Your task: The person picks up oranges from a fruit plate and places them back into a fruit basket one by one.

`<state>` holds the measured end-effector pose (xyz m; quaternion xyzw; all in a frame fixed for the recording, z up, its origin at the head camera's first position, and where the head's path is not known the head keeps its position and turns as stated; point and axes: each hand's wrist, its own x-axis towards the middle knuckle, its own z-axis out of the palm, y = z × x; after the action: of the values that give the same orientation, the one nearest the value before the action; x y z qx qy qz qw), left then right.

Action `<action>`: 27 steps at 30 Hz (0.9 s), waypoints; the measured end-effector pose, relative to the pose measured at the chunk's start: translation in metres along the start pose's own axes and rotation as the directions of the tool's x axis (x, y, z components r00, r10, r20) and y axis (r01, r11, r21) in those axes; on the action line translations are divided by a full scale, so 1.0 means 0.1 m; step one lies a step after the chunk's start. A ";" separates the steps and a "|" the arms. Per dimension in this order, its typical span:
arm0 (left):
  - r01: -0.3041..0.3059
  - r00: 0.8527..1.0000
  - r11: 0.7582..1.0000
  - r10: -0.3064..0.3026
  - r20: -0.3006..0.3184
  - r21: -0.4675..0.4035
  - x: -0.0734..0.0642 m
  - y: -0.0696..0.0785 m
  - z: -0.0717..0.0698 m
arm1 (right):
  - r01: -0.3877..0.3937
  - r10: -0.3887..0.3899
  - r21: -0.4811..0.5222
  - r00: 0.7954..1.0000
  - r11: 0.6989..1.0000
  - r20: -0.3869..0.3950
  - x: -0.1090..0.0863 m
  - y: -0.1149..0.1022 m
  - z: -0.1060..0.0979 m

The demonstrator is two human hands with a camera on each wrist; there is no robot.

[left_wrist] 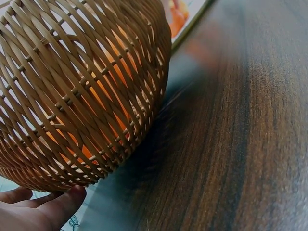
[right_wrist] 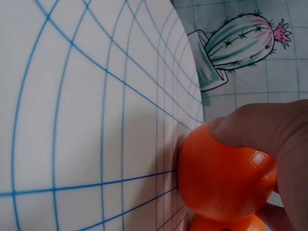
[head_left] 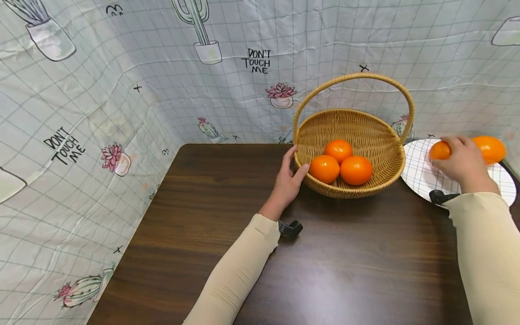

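Observation:
My left hand (head_left: 287, 183) touches the left side of a wicker basket (head_left: 386, 158), thumb and fingers spread against its wall. Its fingertips meet the outer weave (left_wrist: 62, 91) in the left wrist view. Three oranges lie in the basket: a rear one (head_left: 338, 150), a front left one (head_left: 324, 169) and a front right one (head_left: 356, 170). Over a white plate with grid lines (head_left: 418, 167), my right hand (head_left: 467, 164) grips an orange (right_wrist: 224, 173) between thumb and fingers. Another orange (head_left: 490, 150) is on the plate, just beyond that hand.
The basket's tall arched handle (head_left: 353, 76) stands upright. Dark wooden tabletop (head_left: 227, 203) extends in front and to the left. A printed cloth (head_left: 154, 58) with cactus drawings hangs behind and along the left. The plate sits close to the basket's right side.

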<state>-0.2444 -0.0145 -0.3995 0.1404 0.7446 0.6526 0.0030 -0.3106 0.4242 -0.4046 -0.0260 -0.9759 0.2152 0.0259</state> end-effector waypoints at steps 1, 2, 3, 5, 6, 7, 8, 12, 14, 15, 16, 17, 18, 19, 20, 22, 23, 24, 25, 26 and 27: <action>-0.001 1.000 1.000 0.001 -0.003 0.000 0.00 0.00 0.00 | -0.007 0.007 0.000 1.000 1.000 -0.004 0.00 0.00 0.01; -0.003 1.000 1.000 0.003 -0.002 -0.001 0.00 0.00 0.00 | -0.014 0.014 0.001 1.000 1.000 -0.010 0.00 0.01 0.02; -0.004 1.000 1.000 0.004 -0.001 -0.001 0.00 0.00 0.00 | -0.024 0.024 0.002 1.000 1.000 -0.015 0.00 0.01 0.03; -0.008 1.000 1.000 0.008 0.003 -0.003 0.00 0.00 0.00 | -0.039 0.039 0.004 0.999 0.999 -0.028 0.01 0.01 0.05; -0.010 1.000 1.000 0.010 0.006 -0.005 0.00 0.00 0.00 | -0.046 0.046 0.006 0.998 0.999 -0.033 0.01 0.01 0.05; -0.008 1.000 1.000 0.008 0.008 -0.006 0.00 0.01 0.00 | -0.051 0.051 0.009 0.998 0.999 -0.038 0.01 0.01 0.06; -0.008 1.000 1.000 0.008 0.009 -0.007 0.00 0.01 0.00 | -0.056 0.056 0.011 0.998 0.998 -0.040 0.01 0.01 0.06; -0.014 1.000 1.000 0.014 0.002 -0.009 0.00 0.00 0.00 | -0.050 0.051 0.015 0.998 0.999 -0.044 -0.01 0.00 0.07; -0.022 1.000 1.000 0.022 0.001 -0.009 0.00 0.00 0.00 | -0.037 0.038 0.014 0.998 0.999 -0.049 -0.03 -0.01 0.07; -0.025 1.000 1.000 0.025 -0.002 -0.011 0.00 0.00 0.00 | -0.027 0.028 0.014 0.998 1.000 -0.053 -0.04 -0.02 0.07; -0.028 1.000 1.000 0.028 -0.001 -0.013 0.00 0.00 0.00 | -0.016 0.017 0.013 0.998 1.000 -0.057 -0.05 -0.02 0.07; -0.031 1.000 0.999 0.031 -0.001 -0.018 0.00 0.00 0.00 | -0.003 0.004 0.013 0.998 1.000 -0.061 -0.06 -0.02 0.07; -0.034 0.999 0.999 0.034 -0.001 -0.024 0.01 -0.01 0.01 | 0.006 -0.006 0.011 0.998 1.000 -0.065 -0.07 -0.03 0.06; -0.037 0.999 0.999 0.037 -0.001 -0.032 0.01 -0.01 0.01 | 0.015 -0.015 0.011 0.998 1.000 -0.068 -0.08 -0.04 0.06; -0.038 0.999 0.999 0.038 -0.001 -0.038 0.01 -0.01 0.01 | 0.020 -0.019 0.015 0.998 1.000 -0.068 -0.09 -0.05 0.06; -0.043 0.999 0.998 0.043 0.002 -0.046 0.01 -0.01 0.01 | 0.025 -0.024 0.023 0.998 0.999 -0.066 -0.11 -0.07 0.04; -0.042 0.999 0.998 0.042 0.001 -0.049 0.01 -0.01 0.01 | 0.027 -0.025 0.027 0.998 0.999 -0.065 -0.11 -0.08 0.04; -0.043 0.999 0.998 0.043 0.002 -0.049 0.01 -0.01 0.01 | 0.027 -0.025 0.030 0.998 0.999 -0.064 -0.13 -0.09 0.03; -0.041 0.999 0.998 0.042 0.003 -0.048 0.02 -0.01 0.01 | 0.032 -0.030 0.033 0.997 0.999 -0.067 -0.14 -0.11 0.03; -0.040 0.999 0.998 0.040 0.004 -0.044 0.02 -0.01 0.00 | 0.037 -0.035 0.034 0.997 0.999 -0.071 -0.15 -0.12 0.02; -0.037 0.999 0.998 0.037 0.002 -0.042 0.02 -0.01 0.01 | 0.045 -0.043 0.034 0.996 0.998 -0.077 -0.16 -0.13 0.01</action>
<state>-0.2459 -0.0137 -0.4001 0.1551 0.7279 0.6679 -0.0050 -0.2957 0.4107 -0.4009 -0.0122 -0.9705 0.2308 0.0684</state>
